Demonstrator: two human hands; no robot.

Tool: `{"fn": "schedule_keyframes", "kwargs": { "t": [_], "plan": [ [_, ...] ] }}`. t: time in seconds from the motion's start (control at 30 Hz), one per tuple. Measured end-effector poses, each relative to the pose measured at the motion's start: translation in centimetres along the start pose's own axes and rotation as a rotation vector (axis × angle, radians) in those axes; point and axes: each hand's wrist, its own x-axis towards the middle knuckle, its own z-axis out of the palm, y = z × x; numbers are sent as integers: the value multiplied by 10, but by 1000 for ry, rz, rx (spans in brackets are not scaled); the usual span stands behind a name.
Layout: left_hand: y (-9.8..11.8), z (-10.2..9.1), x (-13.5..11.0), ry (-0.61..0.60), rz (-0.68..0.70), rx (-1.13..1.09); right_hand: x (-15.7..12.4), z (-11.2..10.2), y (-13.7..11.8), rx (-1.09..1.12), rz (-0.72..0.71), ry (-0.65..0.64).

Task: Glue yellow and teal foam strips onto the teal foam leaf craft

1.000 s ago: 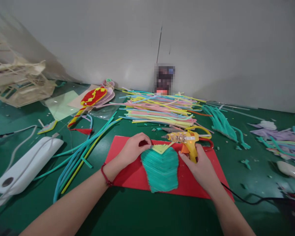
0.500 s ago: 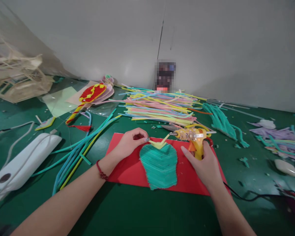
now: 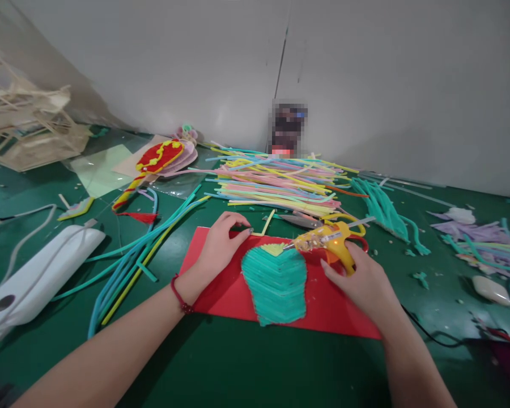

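A teal leaf-shaped piece (image 3: 276, 283) made of glued strips lies on a red sheet (image 3: 212, 283), with a small yellow patch (image 3: 273, 249) at its top. My left hand (image 3: 221, 243) rests on the sheet's far left part. Its fingertips pinch the end of a thin yellow strip (image 3: 266, 222) that angles up and away from the piece. My right hand (image 3: 363, 280) grips a yellow glue gun (image 3: 329, 241) by the handle. The gun is tilted, with its nozzle down at the yellow patch.
A pile of coloured strips (image 3: 276, 187) lies behind the sheet, with scissors (image 3: 306, 220) in front of it. Teal strips (image 3: 382, 209) and purple scraps (image 3: 480, 232) lie to the right. Long strips (image 3: 144, 249), a white device (image 3: 38, 272) and a wooden model (image 3: 21, 130) are to the left. The gun's black cord (image 3: 429, 340) trails right.
My right hand has lifted the glue gun and tipped its nozzle left and down onto the yellow patch. My left hand has drawn the yellow strip back off the piece.
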Motion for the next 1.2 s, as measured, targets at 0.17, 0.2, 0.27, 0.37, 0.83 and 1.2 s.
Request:
{"fn": "schedule_keyframes", "kwargs": {
  "t": [0.17, 0.2, 0.27, 0.37, 0.83, 1.2],
  "plan": [
    [3, 0, -1, -101, 60, 18, -4, 1, -6, -5, -20, -68],
    [3, 0, -1, -115, 66, 18, -4, 1, -6, 1, -24, -66],
    [2, 0, -1, -132, 68, 18, -5, 2, -6, 17, -36, -56],
    [1, 0, 0, -153, 63, 24, -5, 3, -4, 40, -40, -65],
    [2, -1, 0, -187, 86, 61, -3, 3, -3, 99, -53, -91],
    [0, 0, -2, -207, 125, 76, -4, 2, 2, 26, -27, -57]
  ]
}}
